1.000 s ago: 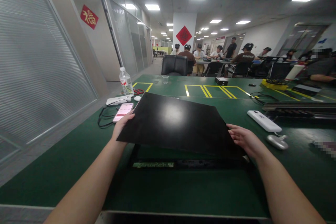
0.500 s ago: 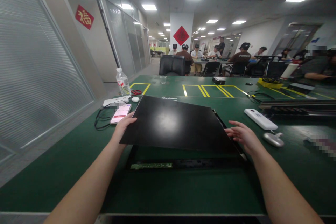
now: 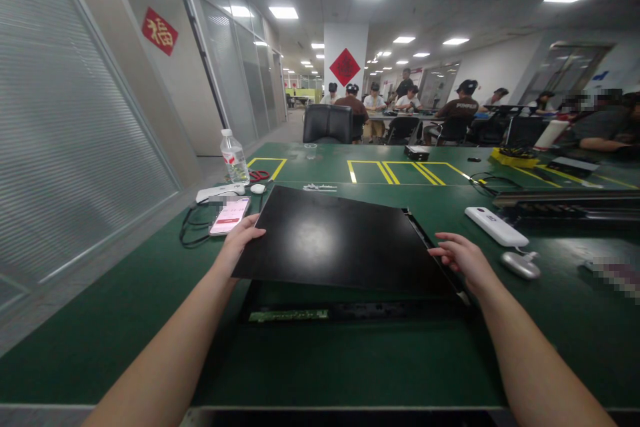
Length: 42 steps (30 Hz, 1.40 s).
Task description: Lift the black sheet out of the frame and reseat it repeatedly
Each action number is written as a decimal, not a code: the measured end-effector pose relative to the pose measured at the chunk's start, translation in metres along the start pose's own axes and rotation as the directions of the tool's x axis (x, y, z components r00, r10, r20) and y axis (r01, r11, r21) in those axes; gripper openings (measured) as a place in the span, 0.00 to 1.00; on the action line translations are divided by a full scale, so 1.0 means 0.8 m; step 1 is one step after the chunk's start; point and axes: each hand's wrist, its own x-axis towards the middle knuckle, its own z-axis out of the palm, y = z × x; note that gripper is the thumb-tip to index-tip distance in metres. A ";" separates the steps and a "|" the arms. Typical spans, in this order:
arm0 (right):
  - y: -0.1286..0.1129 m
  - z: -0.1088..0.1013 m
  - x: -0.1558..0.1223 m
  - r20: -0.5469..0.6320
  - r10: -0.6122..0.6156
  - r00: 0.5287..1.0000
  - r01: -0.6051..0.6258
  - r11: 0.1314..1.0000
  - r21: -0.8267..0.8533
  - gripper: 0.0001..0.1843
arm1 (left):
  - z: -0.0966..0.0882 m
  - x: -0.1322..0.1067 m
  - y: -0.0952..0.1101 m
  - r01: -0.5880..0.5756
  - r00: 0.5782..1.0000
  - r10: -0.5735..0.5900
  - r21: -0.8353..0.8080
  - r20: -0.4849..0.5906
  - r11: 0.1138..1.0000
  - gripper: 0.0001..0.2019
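Note:
A large glossy black panel (image 3: 335, 240) is held tilted, its near edge raised above a black frame (image 3: 350, 312) that lies on the green table with a green circuit strip (image 3: 290, 315) along its front. My left hand (image 3: 240, 240) grips the panel's left edge, thumb on top. At the panel's right edge my right hand (image 3: 463, 257) has its fingers curled against the edge; whether it grips is unclear.
A phone (image 3: 230, 215), cables, a water bottle (image 3: 234, 157) and red scissors lie at the left. A white device (image 3: 495, 225) and a silver mouse (image 3: 520, 264) sit at the right. Several people sit at tables behind an office chair (image 3: 327, 125).
The panel's near edge has come down slightly toward the frame. My right hand has shifted from beneath the panel's corner to its right edge.

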 end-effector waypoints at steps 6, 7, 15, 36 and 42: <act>-0.001 -0.001 -0.001 -0.021 -0.008 1.000 0.008 1.000 0.001 0.15 | 0.013 -0.019 -0.005 -0.124 0.992 0.124 -0.033 -0.013 0.992 0.23; -0.001 -0.001 -0.001 -0.026 -0.007 1.000 0.007 1.000 -0.003 0.15 | 0.013 -0.020 -0.005 -0.120 0.993 0.120 -0.028 -0.007 0.992 0.24; 0.001 -0.005 0.001 -0.062 -0.037 0.997 0.034 0.998 -0.049 0.14 | 0.016 -0.021 -0.009 -0.085 0.996 0.085 -0.025 0.022 0.996 0.24; 0.012 -0.013 0.010 -0.098 -0.099 0.990 0.077 0.975 -0.208 0.16 | 0.027 -0.028 -0.014 0.004 1.000 -0.004 -0.003 0.021 1.000 0.21; 0.018 -0.015 0.017 -0.090 -0.114 0.989 0.092 0.971 -0.219 0.16 | 0.025 -0.025 -0.018 -0.007 0.999 0.006 0.005 0.032 1.000 0.19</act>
